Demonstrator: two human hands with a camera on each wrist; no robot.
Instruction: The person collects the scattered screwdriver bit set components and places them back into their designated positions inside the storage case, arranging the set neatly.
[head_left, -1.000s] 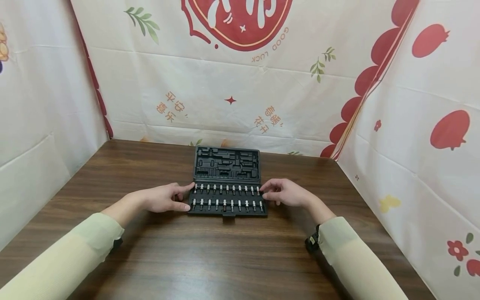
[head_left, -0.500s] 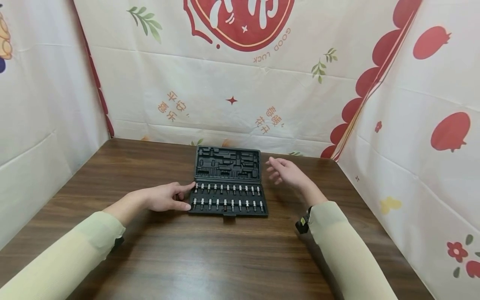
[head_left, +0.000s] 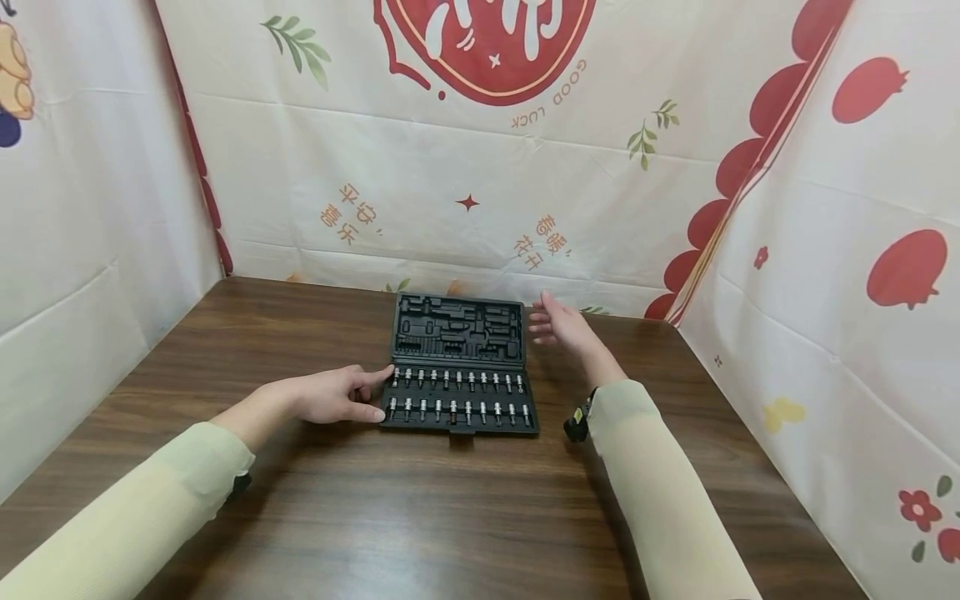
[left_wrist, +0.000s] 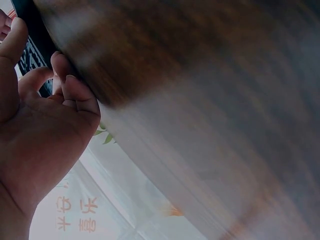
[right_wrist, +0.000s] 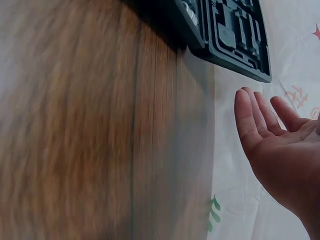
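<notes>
A black socket bit case (head_left: 457, 394) lies unfolded on the table, its lid (head_left: 461, 330) tipped back at the far side. Two rows of silver bit sockets (head_left: 453, 410) fill the near half; the lid shows moulded recesses. My left hand (head_left: 330, 396) is at the case's left side, index fingertip at the rear corner and thumb at the front one. In the left wrist view its other fingers (left_wrist: 82, 97) are bent beside the case. My right hand (head_left: 566, 327) is raised beside the lid's right edge, fingers extended and nothing in them, as the right wrist view also shows.
The dark wood table (head_left: 450, 517) extends around the case. A printed white cloth (head_left: 420, 167) hangs behind it and along both sides. A black wrist device (head_left: 579, 419) is worn at the right sleeve.
My right hand has left the case's right side and moved back and up beside the lid, its fingers straightening. The left hand stays at the left side; the case keeps its place.
</notes>
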